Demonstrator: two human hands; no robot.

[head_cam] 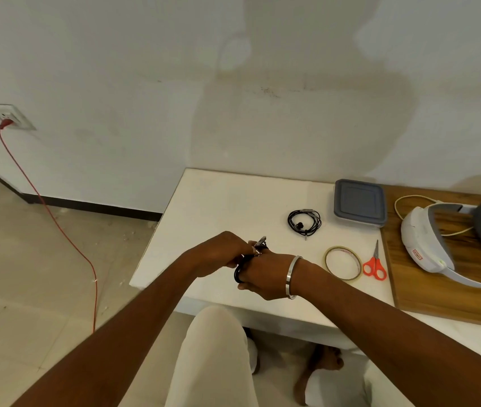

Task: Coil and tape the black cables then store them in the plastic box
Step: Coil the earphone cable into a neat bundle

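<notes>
Both hands meet over the near part of the white table [212,201]. My left hand [218,254] and my right hand [262,274] are closed on a coiled black cable [238,273]; its plug end [260,241] sticks up between the fingers. A second black cable [304,221] lies coiled on the table further back and to the right. The plastic box [360,202], with its grey lid on, stands behind that coil. A roll of clear tape [342,262] lies flat to the right of my right wrist.
Orange-handled scissors [375,264] lie beside the tape. A wooden board [438,289] at the right carries a white headset [433,242] with a pale cord. A red cable [57,224] runs from a wall socket down across the floor at the left.
</notes>
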